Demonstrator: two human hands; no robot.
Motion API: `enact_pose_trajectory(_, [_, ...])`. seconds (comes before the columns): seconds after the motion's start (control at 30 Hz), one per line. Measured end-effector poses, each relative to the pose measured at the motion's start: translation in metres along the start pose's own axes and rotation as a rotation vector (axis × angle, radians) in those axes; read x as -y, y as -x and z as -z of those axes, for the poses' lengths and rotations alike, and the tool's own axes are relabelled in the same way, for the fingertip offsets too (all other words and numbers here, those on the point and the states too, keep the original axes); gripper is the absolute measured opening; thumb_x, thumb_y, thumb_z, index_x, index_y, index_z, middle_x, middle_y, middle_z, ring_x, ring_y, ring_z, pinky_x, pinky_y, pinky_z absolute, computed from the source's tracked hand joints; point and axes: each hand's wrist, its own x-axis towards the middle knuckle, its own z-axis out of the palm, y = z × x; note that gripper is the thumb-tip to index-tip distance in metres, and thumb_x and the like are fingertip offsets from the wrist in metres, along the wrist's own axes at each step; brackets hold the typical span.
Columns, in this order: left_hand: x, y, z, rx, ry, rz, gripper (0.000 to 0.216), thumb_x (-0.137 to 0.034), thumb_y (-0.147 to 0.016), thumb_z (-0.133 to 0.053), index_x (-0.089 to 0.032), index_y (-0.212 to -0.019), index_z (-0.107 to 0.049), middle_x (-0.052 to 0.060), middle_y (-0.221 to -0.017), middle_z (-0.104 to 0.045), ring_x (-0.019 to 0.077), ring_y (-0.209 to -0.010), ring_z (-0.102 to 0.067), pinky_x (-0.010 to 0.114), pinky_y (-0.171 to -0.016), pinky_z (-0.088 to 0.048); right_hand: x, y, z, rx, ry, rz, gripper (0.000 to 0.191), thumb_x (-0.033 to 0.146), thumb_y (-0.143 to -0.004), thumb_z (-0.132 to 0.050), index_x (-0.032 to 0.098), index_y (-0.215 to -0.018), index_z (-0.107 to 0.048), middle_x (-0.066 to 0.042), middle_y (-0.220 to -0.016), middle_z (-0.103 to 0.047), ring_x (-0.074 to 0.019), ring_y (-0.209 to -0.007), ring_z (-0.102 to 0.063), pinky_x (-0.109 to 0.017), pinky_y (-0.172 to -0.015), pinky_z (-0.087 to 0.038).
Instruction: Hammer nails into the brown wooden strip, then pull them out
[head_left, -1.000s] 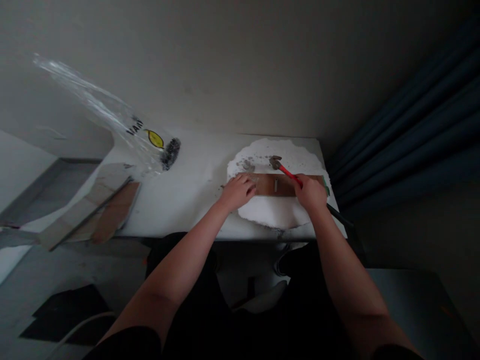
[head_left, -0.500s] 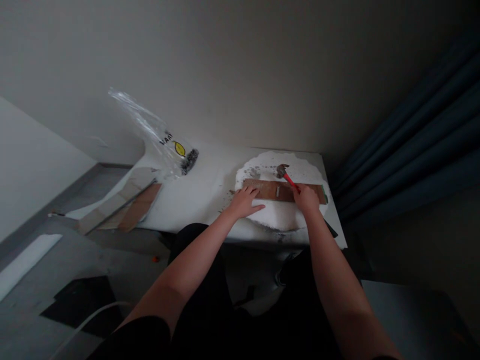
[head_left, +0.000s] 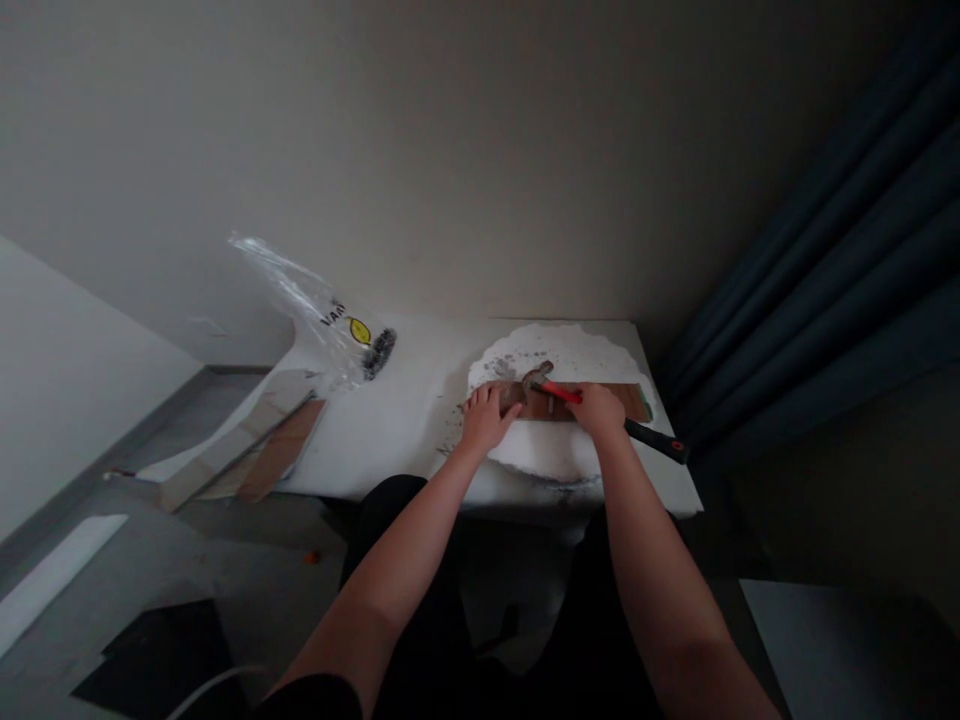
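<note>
A brown wooden board [head_left: 637,400] lies across a round white foam slab [head_left: 559,452] on a white table [head_left: 390,425]. My right hand [head_left: 598,410] is closed around a hammer [head_left: 559,391] with a red and black handle; its metal head sits low over the board's left part. My left hand [head_left: 484,417] rests on the left end of the board, fingers together and pressing down. A small metal nail stands in the board between my hands.
A clear plastic bag [head_left: 330,320] with a yellow logo stands at the table's back left. Wooden planks [head_left: 247,450] lie on the left end. A dark curtain [head_left: 825,260] hangs to the right. A wall runs behind the table. A white cable [head_left: 210,685] lies on the floor.
The hammer head has swung from the far side of the board down and left, close to my left hand. The camera view has shifted slightly.
</note>
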Motion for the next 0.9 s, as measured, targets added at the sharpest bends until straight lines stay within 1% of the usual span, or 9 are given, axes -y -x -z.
enact_pose_trajectory(0.1, [-0.006, -0.003, 0.002, -0.013, -0.015, 0.014, 0.053, -0.056, -0.096, -0.047, -0.016, -0.13, -0.055, 0.015, -0.134, -0.057, 0.0316, -0.126, -0.051, 0.046, -0.104, -0.043, 0.001, -0.003, -0.003, -0.012, 0.016, -0.017, 0.038, 0.035, -0.088, -0.068, 0.023, -0.124, -0.07, -0.013, -0.116, -0.072, -0.0273, -0.108, -0.067, -0.033, -0.086, -0.048])
enact_pose_trajectory(0.23, [-0.005, -0.009, 0.01, -0.03, 0.025, 0.017, 0.047, -0.052, -0.095, -0.051, -0.017, -0.127, -0.055, 0.014, -0.132, -0.059, 0.0312, -0.125, -0.052, 0.045, -0.103, -0.045, 0.0, -0.005, -0.004, -0.048, 0.044, -0.032, 0.034, 0.03, -0.085, -0.07, 0.018, -0.117, -0.073, -0.018, -0.119, -0.067, -0.0298, -0.111, -0.063, -0.035, -0.088, -0.047])
enact_pose_trajectory(0.33, [0.006, -0.017, 0.016, -0.047, 0.046, 0.043, 0.045, -0.045, -0.094, -0.053, -0.017, -0.129, -0.054, 0.014, -0.132, -0.059, 0.0314, -0.125, -0.052, 0.045, -0.102, -0.046, -0.001, -0.005, -0.003, -0.101, 0.084, -0.017, 0.03, 0.031, -0.087, -0.067, 0.018, -0.113, -0.075, -0.019, -0.12, -0.062, -0.0331, -0.114, -0.059, -0.04, -0.091, -0.046])
enact_pose_trajectory(0.43, [0.023, -0.031, 0.017, -0.05, 0.063, 0.106, 0.045, -0.041, -0.094, -0.052, -0.016, -0.131, -0.054, 0.015, -0.131, -0.06, 0.0318, -0.126, -0.052, 0.044, -0.1, -0.048, 0.0, -0.009, -0.003, -0.161, 0.073, 0.035, 0.026, 0.032, -0.088, -0.065, 0.018, -0.108, -0.074, -0.018, -0.116, -0.06, -0.0335, -0.111, -0.058, -0.042, -0.089, -0.047])
enact_pose_trajectory(0.53, [0.039, -0.049, 0.013, 0.005, 0.073, 0.165, 0.041, -0.039, -0.094, -0.051, -0.016, -0.128, -0.057, 0.015, -0.131, -0.06, 0.0322, -0.124, -0.054, 0.046, -0.1, -0.049, 0.007, -0.015, -0.008, -0.26, -0.022, 0.14, 0.024, 0.031, -0.09, -0.062, 0.018, -0.107, -0.073, -0.016, -0.113, -0.059, -0.0314, -0.109, -0.056, -0.042, -0.089, -0.047])
enact_pose_trajectory(0.6, [0.044, -0.059, 0.009, 0.038, 0.086, 0.174, 0.038, -0.037, -0.093, -0.053, -0.016, -0.124, -0.06, 0.015, -0.132, -0.06, 0.0323, -0.124, -0.054, 0.046, -0.1, -0.049, 0.017, -0.018, -0.013, -0.332, -0.09, 0.257, 0.023, 0.028, -0.09, -0.061, 0.017, -0.106, -0.073, -0.015, -0.112, -0.059, -0.0293, -0.106, -0.056, -0.041, -0.09, -0.047])
enact_pose_trajectory(0.67, [0.045, -0.065, 0.005, 0.039, 0.117, 0.162, 0.035, -0.036, -0.093, -0.052, -0.018, -0.122, -0.062, 0.015, -0.132, -0.059, 0.0317, -0.124, -0.055, 0.046, -0.1, -0.049, 0.029, -0.018, -0.02, -0.375, -0.123, 0.404, 0.02, 0.025, -0.09, -0.059, 0.018, -0.103, -0.073, -0.015, -0.112, -0.059, -0.0283, -0.105, -0.055, -0.041, -0.091, -0.047])
enact_pose_trajectory(0.77, [0.046, -0.068, 0.001, -0.019, 0.181, 0.116, 0.034, -0.037, -0.095, -0.049, -0.019, -0.122, -0.061, 0.014, -0.13, -0.06, 0.0306, -0.122, -0.056, 0.046, -0.1, -0.05, 0.047, -0.015, -0.03, -0.347, -0.1, 0.559, 0.016, 0.024, -0.089, -0.06, 0.019, -0.097, -0.073, -0.015, -0.118, -0.058, -0.0295, -0.11, -0.051, -0.043, -0.092, -0.046])
enact_pose_trajectory(0.9, [0.053, -0.069, -0.004, -0.084, 0.252, 0.048, 0.033, -0.037, -0.098, -0.045, -0.019, -0.123, -0.057, 0.014, -0.128, -0.061, 0.0294, -0.121, -0.056, 0.046, -0.102, -0.048, 0.061, -0.018, -0.037, -0.211, 0.03, 0.62, 0.014, 0.022, -0.087, -0.062, 0.02, -0.095, -0.074, -0.015, -0.129, -0.055, -0.0323, -0.12, -0.046, -0.047, -0.098, -0.042])
